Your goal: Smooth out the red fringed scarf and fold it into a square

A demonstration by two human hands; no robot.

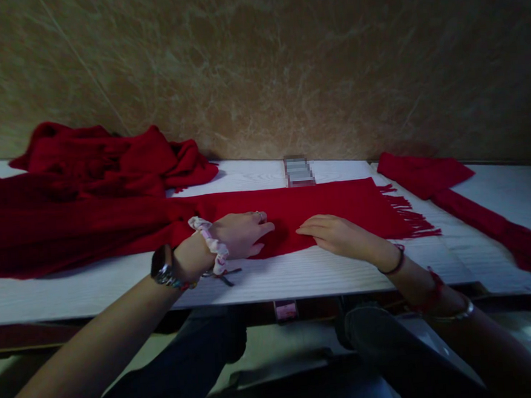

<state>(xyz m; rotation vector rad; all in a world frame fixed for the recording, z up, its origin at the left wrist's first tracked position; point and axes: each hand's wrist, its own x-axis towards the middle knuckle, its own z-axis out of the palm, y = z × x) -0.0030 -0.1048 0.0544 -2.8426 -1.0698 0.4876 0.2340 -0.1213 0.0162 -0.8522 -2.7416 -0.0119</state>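
Note:
A red scarf (333, 200) lies stretched along the white table, flat from the middle to its fringed right end and bunched into loose folds at the left. My left hand (240, 234), with a ring, a scrunchie and a watch, rests palm down on the cloth, fingers slightly apart. Across a short gap, my right hand (334, 235) touches the scarf near its front edge. Its fingers are stretched out and lie close together. Neither hand visibly grips the fabric, though the undersides of both are hidden.
A heap of red cloth (108, 155) sits at the back left. To the right lies another red fringed scarf (451, 192), folded over. A small blurred rectangular item (299, 171) is behind the scarf, near the brown marbled wall (256, 66). The white table's front edge (272, 292) runs above my legs.

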